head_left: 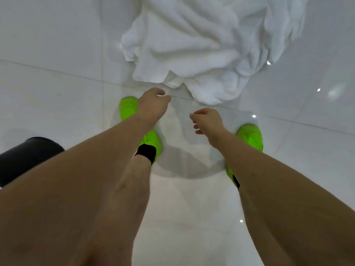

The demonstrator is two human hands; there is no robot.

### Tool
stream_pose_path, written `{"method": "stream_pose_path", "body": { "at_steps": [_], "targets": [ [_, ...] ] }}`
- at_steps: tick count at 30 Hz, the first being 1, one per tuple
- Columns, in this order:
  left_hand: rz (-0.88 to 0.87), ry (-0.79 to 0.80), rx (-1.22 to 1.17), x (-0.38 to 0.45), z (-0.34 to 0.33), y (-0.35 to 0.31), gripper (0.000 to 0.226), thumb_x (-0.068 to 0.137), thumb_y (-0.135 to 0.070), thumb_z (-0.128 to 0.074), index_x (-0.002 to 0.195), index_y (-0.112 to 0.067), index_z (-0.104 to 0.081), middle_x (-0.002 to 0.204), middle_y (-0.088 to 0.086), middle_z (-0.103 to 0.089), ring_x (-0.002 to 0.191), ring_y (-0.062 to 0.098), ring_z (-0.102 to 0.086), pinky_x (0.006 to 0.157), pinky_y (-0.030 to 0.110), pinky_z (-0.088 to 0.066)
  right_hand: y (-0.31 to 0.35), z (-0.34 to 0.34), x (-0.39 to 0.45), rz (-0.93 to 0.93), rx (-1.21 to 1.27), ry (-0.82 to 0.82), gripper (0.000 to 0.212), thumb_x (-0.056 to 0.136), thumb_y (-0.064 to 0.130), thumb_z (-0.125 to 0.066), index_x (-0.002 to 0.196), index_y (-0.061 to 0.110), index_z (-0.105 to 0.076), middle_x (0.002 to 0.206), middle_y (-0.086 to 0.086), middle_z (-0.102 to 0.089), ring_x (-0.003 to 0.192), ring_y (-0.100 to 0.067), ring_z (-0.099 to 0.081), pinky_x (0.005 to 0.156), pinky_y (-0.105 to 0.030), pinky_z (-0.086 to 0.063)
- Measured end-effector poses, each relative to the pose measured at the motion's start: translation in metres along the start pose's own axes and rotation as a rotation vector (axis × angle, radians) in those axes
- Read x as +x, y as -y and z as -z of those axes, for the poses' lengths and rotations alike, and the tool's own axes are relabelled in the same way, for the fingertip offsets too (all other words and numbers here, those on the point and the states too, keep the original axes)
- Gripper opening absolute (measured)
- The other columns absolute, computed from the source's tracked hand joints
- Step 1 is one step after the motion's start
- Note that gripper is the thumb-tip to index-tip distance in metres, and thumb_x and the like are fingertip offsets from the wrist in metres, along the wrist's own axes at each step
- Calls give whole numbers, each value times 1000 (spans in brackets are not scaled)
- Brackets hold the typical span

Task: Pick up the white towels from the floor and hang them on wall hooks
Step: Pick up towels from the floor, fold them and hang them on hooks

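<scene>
Both hands reached down empty, left hand (153,104) and right hand (206,121) loosely curled, ready to grab. The towels (194,47) lay crumpled on the floor (48,83) just beyond the fingertips, untouched.

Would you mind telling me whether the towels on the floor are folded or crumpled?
Crumpled: the towels lie in a loose, wrinkled heap on the floor, with no neat folds. Neither hand touches them.

Neon-green shoes (128,108); black socks (146,152)
</scene>
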State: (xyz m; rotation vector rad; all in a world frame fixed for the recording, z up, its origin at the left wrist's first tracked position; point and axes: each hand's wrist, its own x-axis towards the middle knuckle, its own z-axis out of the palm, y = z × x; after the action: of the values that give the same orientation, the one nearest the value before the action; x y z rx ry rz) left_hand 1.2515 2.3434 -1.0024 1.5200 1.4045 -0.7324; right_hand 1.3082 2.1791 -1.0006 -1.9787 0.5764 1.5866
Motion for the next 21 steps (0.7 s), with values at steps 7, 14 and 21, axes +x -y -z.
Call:
{"method": "stream_pose_path", "body": {
  "at_steps": [7, 14, 21],
  "targets": [
    [-334, -338, 446, 71, -24, 1, 52, 86, -30, -66, 134, -18, -49, 126, 12, -50, 115, 32, -49, 92, 34, -39, 9, -8, 57, 21, 57, -39, 17, 89, 21, -66, 97, 6, -66, 87, -10, -66, 81, -23, -64, 73, -36, -60],
    [-409, -283, 394, 90, -24, -23, 12, 89, -13, -53, 94, -16, -64, 109, 6, -60, 101, 27, -55, 78, 29, -38, 13, 10, 60, 33, 117, -87, 18, 88, 20, -64, 98, 5, -66, 91, -13, -69, 81, -25, -65, 79, -42, -60],
    [-326, -156, 435, 54, -18, -47, 20, 86, -17, -57, 104, -8, -59, 106, 13, -63, 101, 31, -57, 79, 26, -35, 33, 24, 21, 68, 156, -81, 16, 89, 22, -64, 96, 8, -66, 95, -15, -70, 79, -23, -65, 78, -42, -60]
  ]
}}
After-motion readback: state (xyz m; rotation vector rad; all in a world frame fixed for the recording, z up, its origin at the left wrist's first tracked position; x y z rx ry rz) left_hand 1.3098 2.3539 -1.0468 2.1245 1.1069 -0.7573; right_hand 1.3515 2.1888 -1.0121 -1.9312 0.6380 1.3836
